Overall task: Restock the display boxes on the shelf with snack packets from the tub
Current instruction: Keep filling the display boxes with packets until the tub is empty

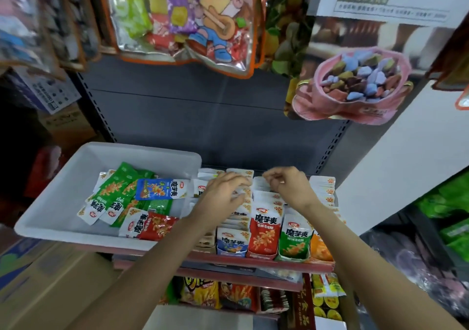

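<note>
Head view: the rows of white-topped snack packets [265, 218] stand upright in their coloured card display boxes [264, 249] on the red-edged shelf [228, 260]. My left hand [223, 192] lies on the blue row, fingers spread and straight, pressing packets back; my right hand [289, 185] hovers over the red row, fingers loosely curled — whether it pinches anything I cannot tell. I should pack each row tight and upright before fetching more from the white plastic tub [63, 202], just left — loose packets [132, 200] wait there
</note>
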Demonstrator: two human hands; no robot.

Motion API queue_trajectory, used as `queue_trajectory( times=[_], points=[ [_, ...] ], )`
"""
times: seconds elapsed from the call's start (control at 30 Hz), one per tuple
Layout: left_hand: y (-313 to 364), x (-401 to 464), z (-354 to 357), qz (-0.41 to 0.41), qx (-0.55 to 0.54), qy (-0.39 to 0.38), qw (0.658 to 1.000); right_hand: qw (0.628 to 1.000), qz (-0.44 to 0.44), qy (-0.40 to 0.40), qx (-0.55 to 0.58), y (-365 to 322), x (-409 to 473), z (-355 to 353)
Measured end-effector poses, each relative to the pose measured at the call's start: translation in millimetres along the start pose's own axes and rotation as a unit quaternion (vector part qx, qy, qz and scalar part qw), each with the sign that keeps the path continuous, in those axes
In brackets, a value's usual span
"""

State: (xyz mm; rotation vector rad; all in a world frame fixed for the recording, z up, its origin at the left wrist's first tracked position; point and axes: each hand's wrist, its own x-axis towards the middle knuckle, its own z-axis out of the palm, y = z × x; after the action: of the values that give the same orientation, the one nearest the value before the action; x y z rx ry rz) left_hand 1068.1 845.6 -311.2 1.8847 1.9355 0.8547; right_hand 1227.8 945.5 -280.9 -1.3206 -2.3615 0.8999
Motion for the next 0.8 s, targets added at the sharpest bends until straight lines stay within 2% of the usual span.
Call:
queue_trajectory(
  times=[0.2,0.3,0.37,0.47,0.57,0.63,0.7,0.8],
  points=[
    [-57,-41,-48,-0.102,-0.08,0.159,0.979,0.997,-0.071,-0.013,0.035,-84,1,53],
    [-97,-61,-71,-0.195,-0.088,0.196,0.957,0.991,-0.117,-0.049,0.031,-127,6,96],
    [-127,-73,-81,-0.251,-0.065,0.162,0.952,0.987,-0.142,-0.071,0.016,-150,11,128],
    [-169,-85,-89,-0.343,-0.034,0.063,0.937,0.982,-0.141,-0.126,-0.025,-172,19,176],
    [-196,-86,-95,-0.387,0.036,-0.067,0.919,0.97,-0.078,-0.2,-0.116,-171,30,222],
    [-207,-87,-95,-0.382,0.069,-0.147,0.91,0.956,-0.013,-0.255,-0.143,-163,34,247],
    [-217,-89,-95,-0.383,0.071,-0.188,0.902,0.946,0.022,-0.288,-0.148,-157,35,262],
    [-230,-92,-93,-0.397,0.015,-0.194,0.897,0.937,0.027,-0.306,-0.166,-153,37,272]
  ],
)
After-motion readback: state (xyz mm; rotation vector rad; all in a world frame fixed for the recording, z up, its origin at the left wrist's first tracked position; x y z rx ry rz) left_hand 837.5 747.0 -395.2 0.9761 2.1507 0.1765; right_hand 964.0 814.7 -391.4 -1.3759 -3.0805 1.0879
